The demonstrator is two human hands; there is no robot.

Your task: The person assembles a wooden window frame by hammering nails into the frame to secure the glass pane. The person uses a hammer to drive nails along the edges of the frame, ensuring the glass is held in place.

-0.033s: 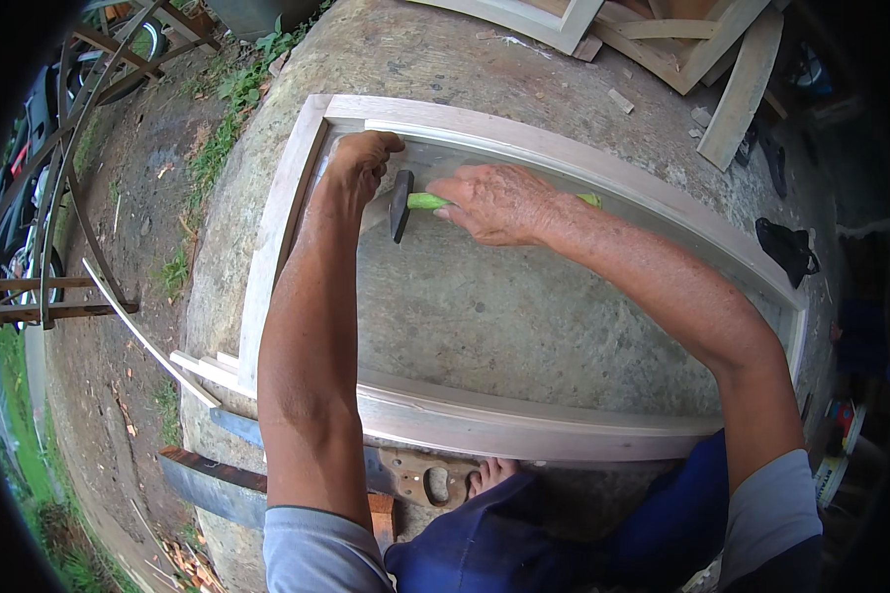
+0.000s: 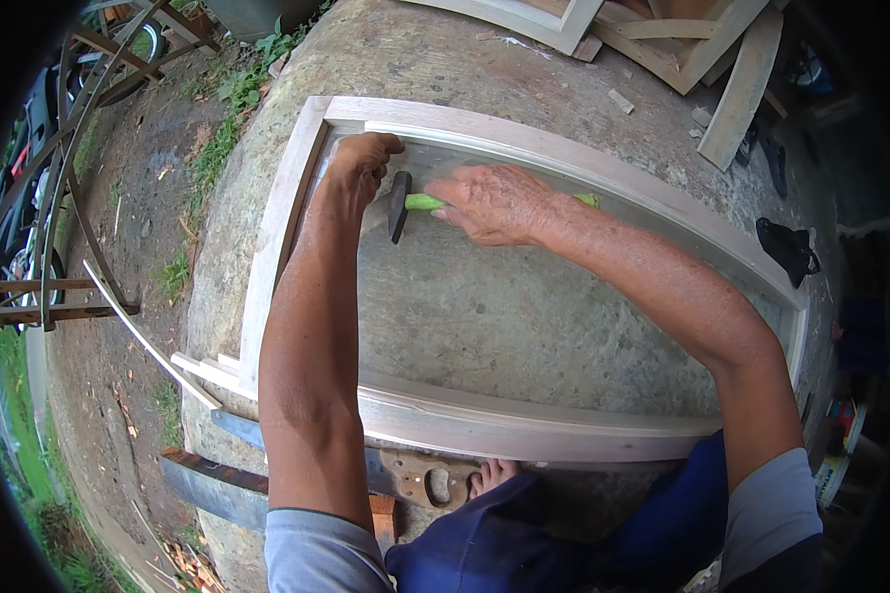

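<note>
A pale wooden frame [image 2: 524, 427] lies flat on the concrete, with what looks like a clear glass pane inside it. At its far left corner my left hand [image 2: 363, 163] is closed, fingertips against the inner edge by a thin pale strip [image 2: 445, 145]. Whatever those fingers pinch is too small to make out. My right hand [image 2: 494, 205] grips the green handle of a hammer [image 2: 399, 208]. The hammer's dark head is just right of my left wrist, apart from the frame's wood.
A handsaw [image 2: 415, 479] lies along the frame's near side, close to a bare foot [image 2: 494, 474]. Thin wooden strips [image 2: 208, 370] stick out at the left. More wooden frames [image 2: 653, 49] lie at the far right, and a black bag [image 2: 787, 249] sits by the right corner.
The hammer head has shifted very slightly to the left. Both hands stay in place.
</note>
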